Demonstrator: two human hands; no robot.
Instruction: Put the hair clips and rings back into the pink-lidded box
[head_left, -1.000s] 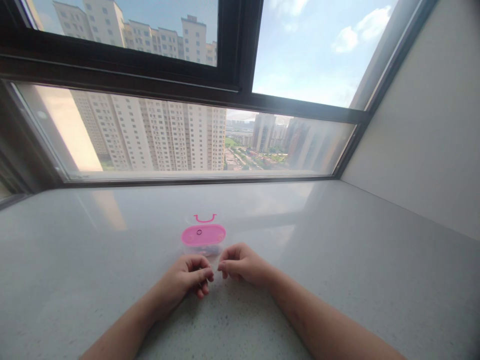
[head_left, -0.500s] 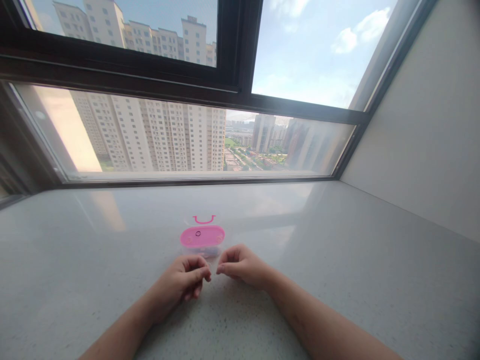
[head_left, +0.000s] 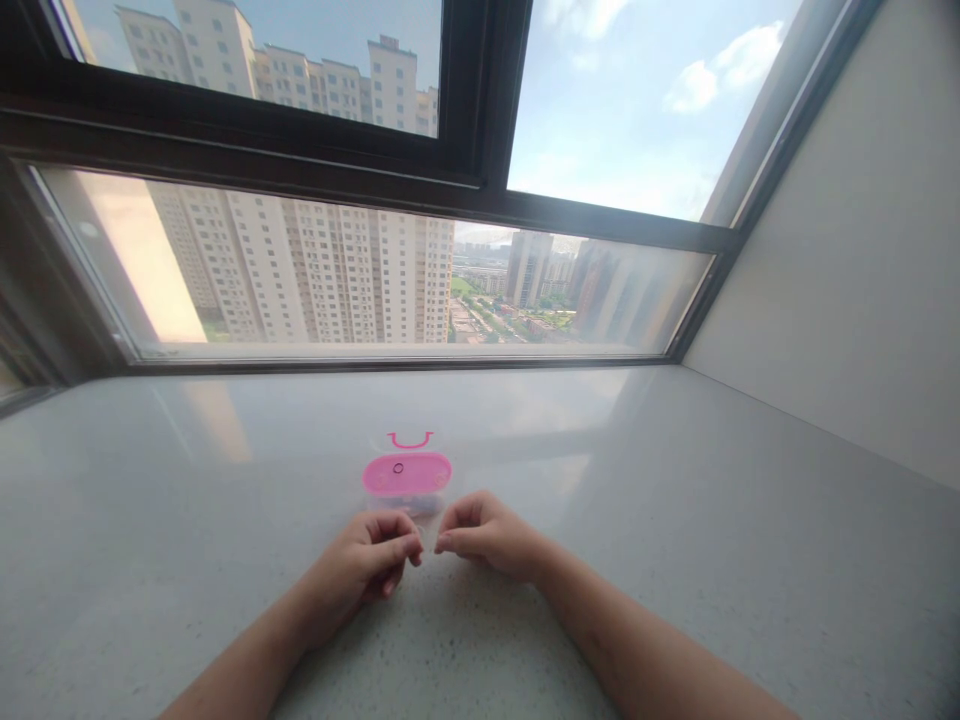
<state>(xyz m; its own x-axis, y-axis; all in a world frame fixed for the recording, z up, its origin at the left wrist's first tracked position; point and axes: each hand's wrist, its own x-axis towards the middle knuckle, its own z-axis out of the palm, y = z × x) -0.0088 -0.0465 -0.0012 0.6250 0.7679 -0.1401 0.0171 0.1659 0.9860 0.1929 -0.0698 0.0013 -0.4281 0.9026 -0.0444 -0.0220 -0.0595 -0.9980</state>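
My left hand (head_left: 382, 553) and my right hand (head_left: 480, 535) rest close together over the pale surface, fingertips a small gap apart. Both are closed in a pinch, thumb against the fingers. Something faint and thin may show between the tips, but I cannot make it out. Just beyond the fingers stands a see-through box with a pink oval lid (head_left: 420, 472); the hands partly cover its lower front, and what is inside is blurred. On the lid lies a small black ring (head_left: 398, 468). A pink handle (head_left: 411, 444) shows behind the lid.
The speckled white sill (head_left: 225, 540) spreads out around the hands. A dark window frame (head_left: 390, 368) bounds it at the back, with tall buildings outside. A white wall (head_left: 840, 300) closes off the right side.
The view has shifted very slightly. The fingers of my left hand have curled a little, and both hands stay in nearly the same place beside the box.
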